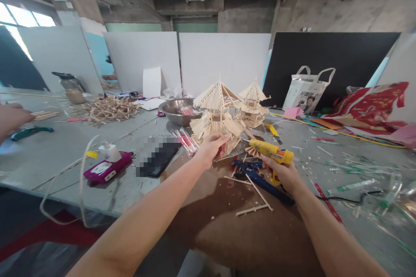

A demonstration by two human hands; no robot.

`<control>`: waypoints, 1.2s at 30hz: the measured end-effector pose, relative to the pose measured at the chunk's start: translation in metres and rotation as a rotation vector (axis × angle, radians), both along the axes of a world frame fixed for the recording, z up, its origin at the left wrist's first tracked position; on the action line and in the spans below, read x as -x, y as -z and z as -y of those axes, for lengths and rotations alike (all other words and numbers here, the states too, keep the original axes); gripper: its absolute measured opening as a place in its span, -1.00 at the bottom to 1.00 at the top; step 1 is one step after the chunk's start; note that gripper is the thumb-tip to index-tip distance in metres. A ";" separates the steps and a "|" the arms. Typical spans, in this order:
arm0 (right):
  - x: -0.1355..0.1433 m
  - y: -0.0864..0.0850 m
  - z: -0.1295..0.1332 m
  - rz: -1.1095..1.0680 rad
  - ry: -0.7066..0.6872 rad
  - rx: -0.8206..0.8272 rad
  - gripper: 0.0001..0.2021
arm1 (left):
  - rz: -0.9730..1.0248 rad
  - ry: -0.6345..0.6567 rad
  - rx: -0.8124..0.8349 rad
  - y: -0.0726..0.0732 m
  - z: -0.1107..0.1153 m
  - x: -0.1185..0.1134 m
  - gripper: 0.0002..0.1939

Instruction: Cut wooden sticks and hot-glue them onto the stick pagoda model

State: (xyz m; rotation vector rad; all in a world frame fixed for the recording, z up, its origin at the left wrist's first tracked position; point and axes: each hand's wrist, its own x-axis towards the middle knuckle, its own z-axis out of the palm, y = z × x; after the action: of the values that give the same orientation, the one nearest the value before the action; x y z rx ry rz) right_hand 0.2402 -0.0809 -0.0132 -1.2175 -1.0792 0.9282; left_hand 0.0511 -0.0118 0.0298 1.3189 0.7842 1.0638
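Observation:
A pagoda model built of thin wooden sticks stands in the middle, and a smaller stick pavilion is behind it to the right. My left hand is at the front of the larger model, fingers pinched together; what they hold, if anything, is hidden. My right hand grips a yellow hot glue gun, its nozzle pointing left toward the model's lower roof. Below the gun lie blue-handled pliers. Loose wooden sticks rest on the brown board in front of me.
A metal bowl, a phone and a purple power strip are left of the models. Farther left are a stick pile, a bottle and another person's hand. Plastic wrappers and a white bag are right.

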 end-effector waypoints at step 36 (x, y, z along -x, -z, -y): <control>-0.001 -0.001 0.000 0.030 -0.016 -0.032 -0.74 | 0.298 -0.314 0.136 -0.051 -0.055 -0.027 -0.82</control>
State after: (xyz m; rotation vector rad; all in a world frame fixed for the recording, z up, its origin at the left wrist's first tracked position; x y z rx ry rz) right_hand 0.2407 -0.0808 -0.0127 -1.2008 -1.1250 0.9040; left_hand 0.0777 0.0433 0.0805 0.9123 0.8365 1.3923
